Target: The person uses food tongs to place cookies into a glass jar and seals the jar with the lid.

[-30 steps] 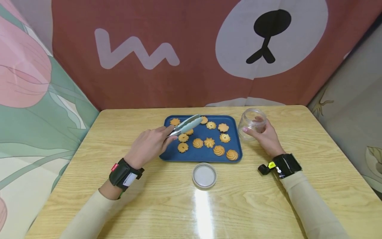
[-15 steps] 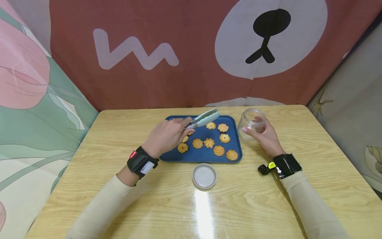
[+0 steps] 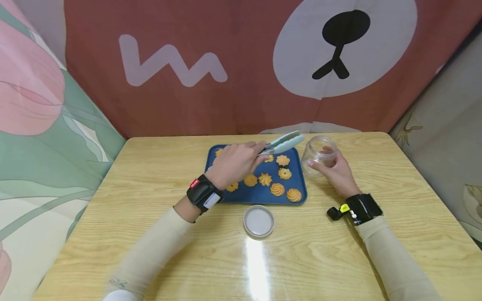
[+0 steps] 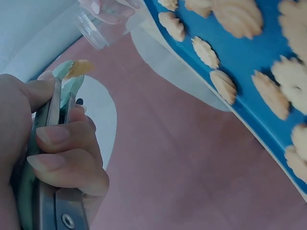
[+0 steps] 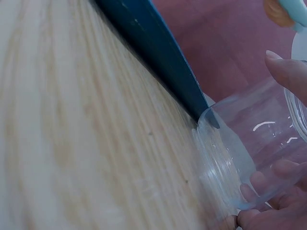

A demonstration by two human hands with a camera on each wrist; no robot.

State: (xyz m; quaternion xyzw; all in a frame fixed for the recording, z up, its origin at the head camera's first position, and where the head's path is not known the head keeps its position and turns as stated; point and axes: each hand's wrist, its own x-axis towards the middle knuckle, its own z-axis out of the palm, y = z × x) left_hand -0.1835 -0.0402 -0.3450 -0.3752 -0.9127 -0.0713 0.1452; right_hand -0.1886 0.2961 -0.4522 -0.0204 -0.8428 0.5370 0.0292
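Note:
My left hand [image 3: 239, 161] grips metal tongs with pale green tips [image 3: 287, 143], raised over the tray's back right part. In the left wrist view a cookie [image 4: 80, 68] is pinched between the tong tips [image 4: 72, 86]. It also shows at the top of the right wrist view [image 5: 278, 13], close to the jar. With thumb and fingers my right hand [image 3: 339, 173] holds the clear jar [image 3: 314, 155], upright on the table beside the tray's right edge. Several cookies [image 3: 277, 189] lie on the blue tray [image 3: 260, 198]; my left hand hides part of it.
A round lid [image 3: 258, 222] lies on the wooden table [image 3: 301, 259] in front of the tray. Behind the table hangs a reddish-brown cloth [image 3: 188, 108] with a printed animal face. Patterned cloths stand at both sides.
My left hand and the tongs have moved right across the tray, towards the jar's mouth. My right hand and the jar have stayed in place.

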